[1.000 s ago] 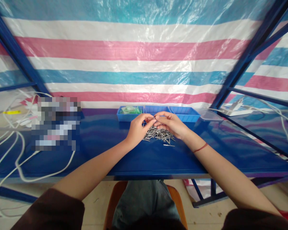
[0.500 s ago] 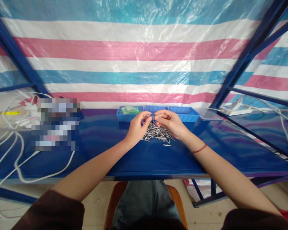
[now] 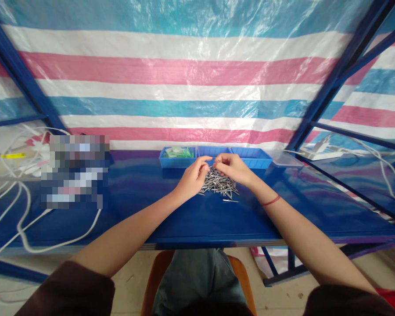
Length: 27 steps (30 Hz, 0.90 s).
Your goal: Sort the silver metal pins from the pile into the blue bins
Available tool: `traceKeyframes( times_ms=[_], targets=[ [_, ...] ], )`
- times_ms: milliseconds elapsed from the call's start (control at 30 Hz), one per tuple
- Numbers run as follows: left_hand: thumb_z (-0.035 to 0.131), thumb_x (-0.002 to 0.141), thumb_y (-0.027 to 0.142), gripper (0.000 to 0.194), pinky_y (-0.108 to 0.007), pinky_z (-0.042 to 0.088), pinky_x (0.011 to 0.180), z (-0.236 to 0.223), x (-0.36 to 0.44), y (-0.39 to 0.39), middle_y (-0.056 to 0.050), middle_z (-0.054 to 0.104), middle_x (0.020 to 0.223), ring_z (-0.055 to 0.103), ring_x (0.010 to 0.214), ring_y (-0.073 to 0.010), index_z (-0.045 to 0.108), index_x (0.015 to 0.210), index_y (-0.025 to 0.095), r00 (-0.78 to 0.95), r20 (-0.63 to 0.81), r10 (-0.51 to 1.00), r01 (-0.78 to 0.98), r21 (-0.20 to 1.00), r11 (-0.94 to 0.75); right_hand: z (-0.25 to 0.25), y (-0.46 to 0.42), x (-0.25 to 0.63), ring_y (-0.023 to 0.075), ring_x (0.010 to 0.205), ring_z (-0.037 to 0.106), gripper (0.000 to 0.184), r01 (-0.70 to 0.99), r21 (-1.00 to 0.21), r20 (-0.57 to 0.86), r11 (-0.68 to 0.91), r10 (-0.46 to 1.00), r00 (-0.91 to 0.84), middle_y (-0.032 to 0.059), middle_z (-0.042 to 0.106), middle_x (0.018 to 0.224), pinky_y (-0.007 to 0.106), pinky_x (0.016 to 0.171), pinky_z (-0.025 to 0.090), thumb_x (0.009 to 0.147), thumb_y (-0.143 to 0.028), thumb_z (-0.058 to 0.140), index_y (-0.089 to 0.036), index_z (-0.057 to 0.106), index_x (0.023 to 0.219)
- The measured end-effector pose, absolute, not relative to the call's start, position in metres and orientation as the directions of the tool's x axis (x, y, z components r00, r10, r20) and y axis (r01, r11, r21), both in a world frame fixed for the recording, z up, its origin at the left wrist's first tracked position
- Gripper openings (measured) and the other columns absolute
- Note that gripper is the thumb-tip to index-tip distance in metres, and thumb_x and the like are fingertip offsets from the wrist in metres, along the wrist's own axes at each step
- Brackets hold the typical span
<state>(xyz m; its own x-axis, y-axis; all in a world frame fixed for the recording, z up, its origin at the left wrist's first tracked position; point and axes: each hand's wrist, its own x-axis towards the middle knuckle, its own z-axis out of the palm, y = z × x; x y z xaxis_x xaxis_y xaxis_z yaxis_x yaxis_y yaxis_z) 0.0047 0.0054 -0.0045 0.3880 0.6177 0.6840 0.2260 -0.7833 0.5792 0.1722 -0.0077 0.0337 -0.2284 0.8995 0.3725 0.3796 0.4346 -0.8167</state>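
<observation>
A heap of silvery blind rivets (image 3: 219, 183) lies on the blue tabletop under both hands. My left hand (image 3: 195, 176) hovers at the heap's left side, with its index finger stretched out and the thumb apart from it; nothing shows between them. Over the heap's right side, my right hand (image 3: 233, 167) has its thumb and fingers pinched together. Whatever sits in that pinch is too small or hidden to make out. One loose rivet (image 3: 230, 201) lies apart, nearer the table's front edge.
Behind the hands stands a blue divided tray (image 3: 250, 163); its left compartment holds green-and-white packets (image 3: 179, 152). A clear plastic lid (image 3: 285, 159) lies to its right. White cables (image 3: 28, 219) and a blurred-out patch occupy the left. Blue frame posts (image 3: 329, 87) flank the table.
My hands' fingertips, close together before, have moved slightly apart. The left index finger has straightened away from its thumb, while the right fingers have curled in more tightly.
</observation>
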Motion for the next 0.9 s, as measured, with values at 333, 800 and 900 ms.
traceKeyframes(
  times_ms=[333, 800, 900],
  targets=[
    [0.045, 0.093, 0.024, 0.027, -0.033, 0.047, 0.087, -0.005, 0.003, 0.004, -0.006, 0.065, 0.095, 0.060, 0.091, -0.0171, 0.050, 0.119, 0.017, 0.436, 0.698, 0.567, 0.337, 0.458, -0.823, 0.021, 0.034, 0.203, 0.0201, 0.068, 0.058, 0.019, 0.915, -0.334, 0.691, 0.227, 0.719, 0.074, 0.0092, 0.066, 0.074, 0.032, 0.066, 0.039, 0.084, -0.032, 0.051, -0.015, 0.060, 0.086],
    [0.049, 0.090, 0.019, 0.017, -0.036, 0.045, 0.087, -0.005, -0.001, 0.003, -0.006, 0.067, 0.096, 0.060, 0.093, -0.0195, 0.065, 0.094, 0.019, 0.572, 0.636, 0.518, 0.419, 0.316, -0.851, 0.039, 0.002, 0.254, 0.0193, 0.069, 0.062, 0.030, 0.887, -0.398, -0.234, 0.233, 0.910, -0.344, 0.0069, 0.071, 0.076, 0.027, 0.061, 0.044, 0.070, -0.043, 0.066, -0.015, 0.070, 0.080],
    [0.050, 0.089, 0.018, 0.016, -0.036, 0.045, 0.086, -0.005, -0.001, 0.003, -0.005, 0.067, 0.095, 0.060, 0.092, -0.0193, 0.065, 0.093, 0.019, 0.583, 0.630, 0.513, 0.410, 0.317, -0.855, 0.032, 0.007, 0.256, 0.0186, 0.066, 0.060, 0.032, 0.897, -0.390, -0.264, 0.207, 0.908, -0.324, 0.0067, 0.070, 0.073, 0.027, 0.058, 0.043, 0.069, -0.044, 0.066, -0.014, 0.070, 0.080]
  ],
)
